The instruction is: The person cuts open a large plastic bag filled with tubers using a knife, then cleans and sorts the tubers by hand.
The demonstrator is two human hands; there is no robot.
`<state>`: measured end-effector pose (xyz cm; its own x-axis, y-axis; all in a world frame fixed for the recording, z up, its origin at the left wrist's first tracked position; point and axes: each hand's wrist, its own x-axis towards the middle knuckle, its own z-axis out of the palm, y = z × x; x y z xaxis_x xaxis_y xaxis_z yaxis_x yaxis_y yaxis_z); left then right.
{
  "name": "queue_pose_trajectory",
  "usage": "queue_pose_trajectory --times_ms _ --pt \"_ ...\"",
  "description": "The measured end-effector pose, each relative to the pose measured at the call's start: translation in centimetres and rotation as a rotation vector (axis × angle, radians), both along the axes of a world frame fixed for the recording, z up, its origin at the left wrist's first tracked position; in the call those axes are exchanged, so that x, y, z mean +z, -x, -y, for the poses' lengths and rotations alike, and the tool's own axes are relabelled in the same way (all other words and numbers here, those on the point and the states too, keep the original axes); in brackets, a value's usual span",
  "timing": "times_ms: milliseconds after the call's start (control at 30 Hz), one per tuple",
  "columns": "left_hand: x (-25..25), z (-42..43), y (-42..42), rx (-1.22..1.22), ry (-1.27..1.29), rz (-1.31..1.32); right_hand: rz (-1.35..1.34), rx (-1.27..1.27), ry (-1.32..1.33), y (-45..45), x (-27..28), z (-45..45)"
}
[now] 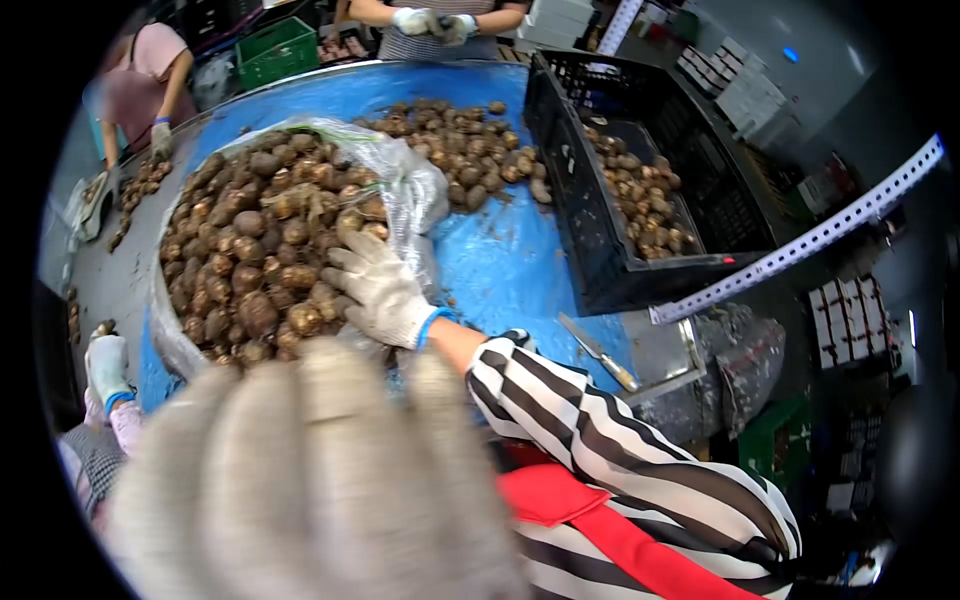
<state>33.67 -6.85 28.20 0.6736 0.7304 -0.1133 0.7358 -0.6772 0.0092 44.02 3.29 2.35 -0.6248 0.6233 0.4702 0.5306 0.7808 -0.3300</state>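
Note:
A clear plastic bag (415,185) lies open on the blue-covered table, heaped with small brown taro roots (250,225). My right hand (382,290), in a whitish work glove with a blue cuff, rests at the right edge of this heap, fingers spread and not closed on any root. Very close to the camera, my left hand (310,480) appears large and blurred in a grey-white glove. Its fingers are stretched out side by side, with no object visible in them; its palm side and thumb cannot be made out clearly.
More taro roots (460,150) lie loose behind the bag. A black crate (590,235) with some roots stands at the right. A knife (600,355) lies near the table's front edge. Co-workers' gloved hands (432,24) show across the table and at the left. A perforated white bar (800,235) slants at right.

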Motion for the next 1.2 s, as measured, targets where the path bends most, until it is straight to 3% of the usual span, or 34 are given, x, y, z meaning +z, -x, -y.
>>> queue_pose_trajectory --times_ms 167,233,333,400,433,467,500,533,667,767,1067,1133,1200 --pt "-0.1 0.5 -0.1 -0.022 -0.007 0.002 0.0 -0.014 -0.035 -0.1 -0.3 0.1" --pt "-0.1 0.4 0.3 -0.02 -0.004 0.011 -0.501 0.19 0.508 0.5 -3.3 -0.2" --pt "-0.2 -0.4 0.9 -0.028 -0.013 -0.013 0.157 -0.084 0.143 0.7 -0.9 -1.7" --pt "0.1 -1.6 2.2 0.011 -0.057 -0.014 0.196 -0.038 -0.056 -0.1 -0.6 -0.9" --pt "-0.1 -2.7 2.4 0.028 -0.049 -0.031 0.102 -0.029 -0.015 0.4 -1.4 -1.3" --pt "-0.3 -4.0 2.5 0.039 -0.038 -0.057 -0.349 0.07 0.302 1.4 -4.5 -1.4" --pt "-0.6 -5.3 2.7 0.063 -0.03 -0.078 -0.583 0.109 0.43 2.5 -4.0 -0.8" --pt "-0.9 -6.5 3.3 0.09 -0.032 -0.091 -0.026 -0.019 -0.038 0.4 -2.9 -0.6" --pt "-2.2 -9.3 4.9 0.143 -0.017 -0.138 0.182 -0.083 -0.075 0.5 0.2 0.3" --pt "-2.3 -8.7 4.3 0.117 -0.016 -0.165 -0.063 0.018 -0.066 -0.5 -0.3 0.1" --pt "-2.2 8.7 -1.4 -0.087 -0.053 -0.094 0.112 -0.034 0.008 -0.1 2.1 1.1" --pt "-3.7 10.2 -0.6 -0.001 0.076 0.016 0.081 -0.044 0.019 0.1 1.8 1.3" --pt "-6.2 9.2 2.4 0.236 0.249 0.326 0.11 -0.07 -0.019 0.4 1.6 1.6"
